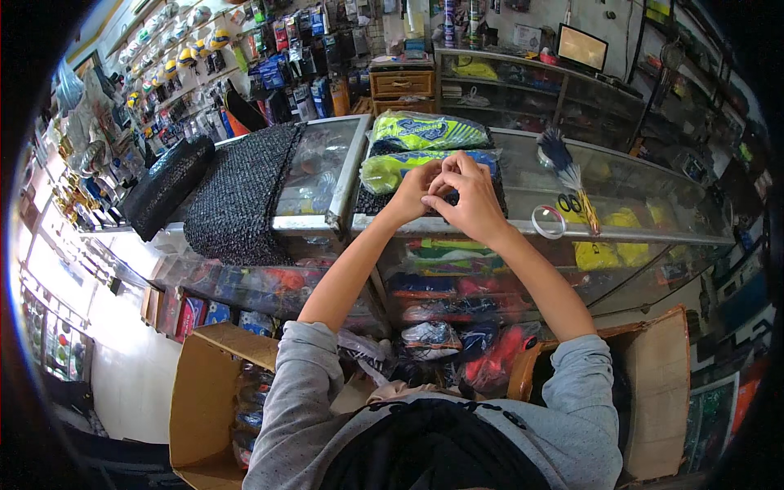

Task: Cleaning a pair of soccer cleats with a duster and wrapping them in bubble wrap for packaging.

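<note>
My left hand (414, 191) and my right hand (470, 195) meet over the glass counter, fingers bent and fingertips close together. Whether something thin is pinched between them cannot be made out. Right behind and below them lies a yellow-green and blue package (392, 170) in clear plastic, partly covered by my hands. A second yellow-green package (429, 130) with blue print rests just beyond it. Black bubble wrap (371, 203) is spread under the packages. To the right of my hands, a roll of clear tape (537, 228) stands on edge near the counter's front rim.
Black-handled scissors (568, 203) and a feather duster (566, 164) lie right of the tape. Leftward are a black bubble-wrap sheet (242, 190) and a wrapped bundle (171, 184). Open cardboard boxes (205, 404) flank me, and goods fill the glass display case (453, 294) below.
</note>
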Tool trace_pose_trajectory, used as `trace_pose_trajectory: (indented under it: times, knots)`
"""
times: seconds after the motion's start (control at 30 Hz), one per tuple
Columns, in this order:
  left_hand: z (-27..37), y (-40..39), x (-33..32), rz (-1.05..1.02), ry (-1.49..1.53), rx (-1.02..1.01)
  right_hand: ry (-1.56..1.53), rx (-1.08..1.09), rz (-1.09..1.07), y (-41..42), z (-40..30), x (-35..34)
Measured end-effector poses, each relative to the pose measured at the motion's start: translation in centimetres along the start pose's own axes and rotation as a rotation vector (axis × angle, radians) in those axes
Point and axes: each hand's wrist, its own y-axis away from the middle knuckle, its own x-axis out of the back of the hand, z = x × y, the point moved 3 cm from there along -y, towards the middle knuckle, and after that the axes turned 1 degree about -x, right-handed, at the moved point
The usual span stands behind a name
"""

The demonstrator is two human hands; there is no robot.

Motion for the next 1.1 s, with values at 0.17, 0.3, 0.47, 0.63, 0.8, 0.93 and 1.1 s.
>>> trace_pose_trajectory:
  times: [0.17, 0.3, 0.47, 0.63, 0.8, 0.93, 1.1]
  knots:
    - [0.2, 0.2, 1.6, 0.091, -0.298, -0.121, -0.119, -0.159, -0.055, -1.6, 2.9, -1.2]
    - [0.2, 0.6, 4.9, 0.188, -0.584, -0.197, -0.086, -0.166, 0.013, -3.4, 6.4, -1.6]
    - [-0.8, 0.3, 7.0, 0.163, -0.96, -0.188, 0.305, -0.337, -0.175, -7.2, 15.5, -3.1]
    - [-2.5, 0.6, 8.7, 0.082, -1.11, -0.102, 0.42, -0.544, -0.387, -10.4, 19.7, -5.1]
    - [-3.1, 0.6, 9.3, -0.051, -1.134, 0.028, 0.428, -0.58, -0.658, -11.9, 22.5, -7.5]
    - [-2.9, 0.1, 8.9, -0.047, -1.166, 0.014, 0.399, -0.513, -0.702, -11.6, 24.8, -8.6]
    - [-3.4, -0.1, 10.3, -0.069, -1.164, 0.019, 0.386, -0.364, -0.645, -11.4, 22.4, -8.3]
